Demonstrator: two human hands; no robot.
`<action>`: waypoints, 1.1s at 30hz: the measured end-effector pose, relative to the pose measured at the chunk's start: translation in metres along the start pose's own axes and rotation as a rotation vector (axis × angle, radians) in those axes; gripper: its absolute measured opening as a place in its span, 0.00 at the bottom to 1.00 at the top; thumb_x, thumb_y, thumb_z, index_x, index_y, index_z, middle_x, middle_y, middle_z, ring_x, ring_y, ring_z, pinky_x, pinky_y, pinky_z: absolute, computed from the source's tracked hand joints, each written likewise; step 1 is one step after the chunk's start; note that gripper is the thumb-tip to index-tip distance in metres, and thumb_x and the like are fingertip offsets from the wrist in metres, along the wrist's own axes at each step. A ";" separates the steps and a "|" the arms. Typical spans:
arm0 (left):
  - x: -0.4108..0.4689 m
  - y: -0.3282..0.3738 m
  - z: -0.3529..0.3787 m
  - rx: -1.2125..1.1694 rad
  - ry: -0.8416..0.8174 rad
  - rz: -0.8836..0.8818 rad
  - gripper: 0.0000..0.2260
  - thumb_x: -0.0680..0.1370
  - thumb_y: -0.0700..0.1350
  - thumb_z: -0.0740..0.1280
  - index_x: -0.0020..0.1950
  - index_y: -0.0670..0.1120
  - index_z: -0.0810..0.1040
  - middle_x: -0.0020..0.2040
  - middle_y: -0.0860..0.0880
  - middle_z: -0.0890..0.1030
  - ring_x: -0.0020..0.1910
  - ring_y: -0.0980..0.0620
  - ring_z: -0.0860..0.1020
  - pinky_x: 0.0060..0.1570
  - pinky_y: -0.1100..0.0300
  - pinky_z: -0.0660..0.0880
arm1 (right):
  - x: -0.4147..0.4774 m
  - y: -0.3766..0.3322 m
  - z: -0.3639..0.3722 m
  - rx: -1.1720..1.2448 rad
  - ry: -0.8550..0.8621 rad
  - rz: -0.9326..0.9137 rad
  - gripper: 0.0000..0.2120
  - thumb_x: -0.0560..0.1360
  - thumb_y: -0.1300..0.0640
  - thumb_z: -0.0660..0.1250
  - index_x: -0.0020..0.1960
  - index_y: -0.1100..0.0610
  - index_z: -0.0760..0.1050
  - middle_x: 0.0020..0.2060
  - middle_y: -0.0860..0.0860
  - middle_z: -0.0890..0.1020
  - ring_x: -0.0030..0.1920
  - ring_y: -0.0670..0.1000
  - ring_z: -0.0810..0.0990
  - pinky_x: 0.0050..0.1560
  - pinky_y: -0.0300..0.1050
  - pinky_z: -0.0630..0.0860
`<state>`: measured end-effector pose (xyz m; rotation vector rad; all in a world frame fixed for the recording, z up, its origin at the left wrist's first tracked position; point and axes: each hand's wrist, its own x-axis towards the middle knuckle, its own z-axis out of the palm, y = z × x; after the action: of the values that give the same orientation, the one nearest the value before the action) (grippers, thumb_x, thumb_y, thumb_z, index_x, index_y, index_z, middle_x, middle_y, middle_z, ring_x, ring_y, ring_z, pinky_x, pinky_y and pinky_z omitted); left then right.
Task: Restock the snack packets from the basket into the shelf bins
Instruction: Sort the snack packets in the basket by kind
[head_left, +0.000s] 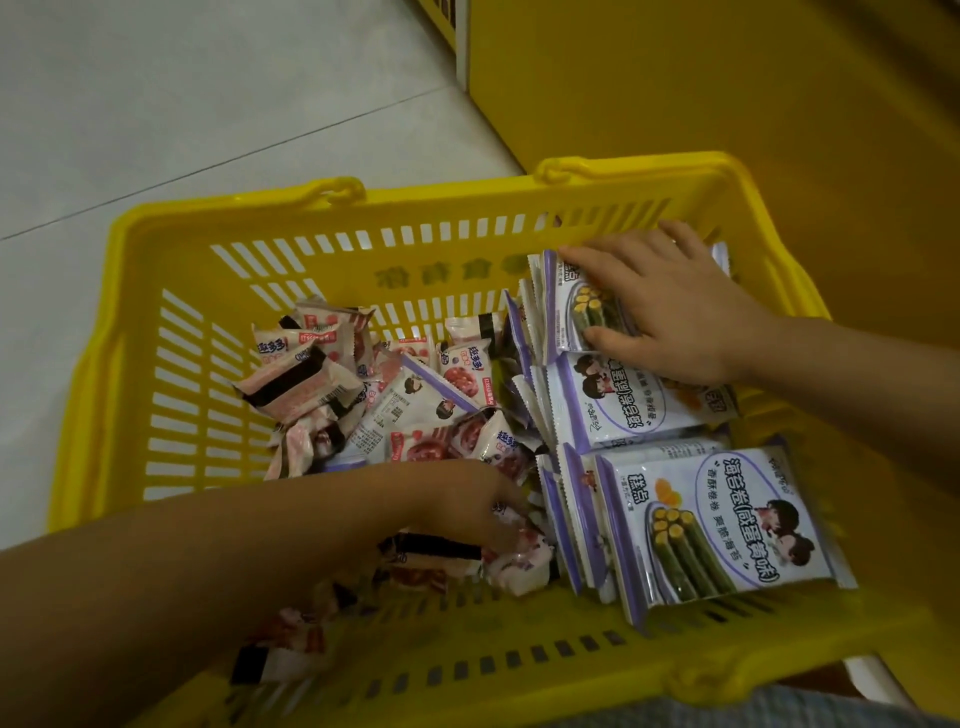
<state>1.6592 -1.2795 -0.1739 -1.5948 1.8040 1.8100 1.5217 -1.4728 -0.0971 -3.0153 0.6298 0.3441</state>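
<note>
Head: right hand (670, 301) spread on packets (582, 312)

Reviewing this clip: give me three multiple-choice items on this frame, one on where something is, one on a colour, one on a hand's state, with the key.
1. Where do the purple-and-white packets sit in the basket?
A. on its right side
B. on its left side
C. outside, on the floor

2. What colour is the basket?
A. red
B. yellow
C. blue

3. What is the right hand doing?
A. hanging clear above the basket
B. gripping the basket handle
C. resting spread on a purple-and-white packet

Key: 1 A, they stand stacked along the right side, with pink-and-white packets loose on the left; 2 B, walls and rim are yellow; 3 C, its fingers lie spread over the top packet, while the left hand reaches into the pink ones.
</note>
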 end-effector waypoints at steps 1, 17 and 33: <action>-0.002 -0.003 0.001 0.028 -0.027 0.012 0.22 0.79 0.56 0.64 0.71 0.49 0.71 0.70 0.50 0.71 0.66 0.50 0.72 0.67 0.53 0.67 | 0.000 0.000 0.000 -0.003 0.009 0.000 0.38 0.71 0.33 0.44 0.78 0.47 0.49 0.75 0.54 0.61 0.74 0.56 0.57 0.74 0.63 0.46; 0.000 0.001 -0.003 0.121 -0.200 -0.136 0.25 0.72 0.59 0.72 0.63 0.52 0.69 0.60 0.50 0.73 0.57 0.47 0.72 0.57 0.51 0.72 | 0.000 -0.028 -0.002 -0.020 0.140 -0.252 0.16 0.76 0.54 0.62 0.62 0.52 0.78 0.68 0.58 0.72 0.71 0.61 0.65 0.72 0.69 0.50; -0.129 -0.032 -0.061 -0.227 0.613 0.026 0.15 0.66 0.54 0.76 0.44 0.59 0.71 0.43 0.59 0.80 0.38 0.61 0.81 0.30 0.67 0.75 | 0.002 -0.039 -0.014 0.052 0.143 -0.213 0.15 0.75 0.54 0.66 0.62 0.51 0.78 0.68 0.57 0.73 0.73 0.59 0.64 0.74 0.64 0.51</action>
<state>1.7718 -1.2468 -0.0865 -2.4332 1.8787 1.7032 1.5416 -1.4392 -0.0844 -3.0367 0.3128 0.1014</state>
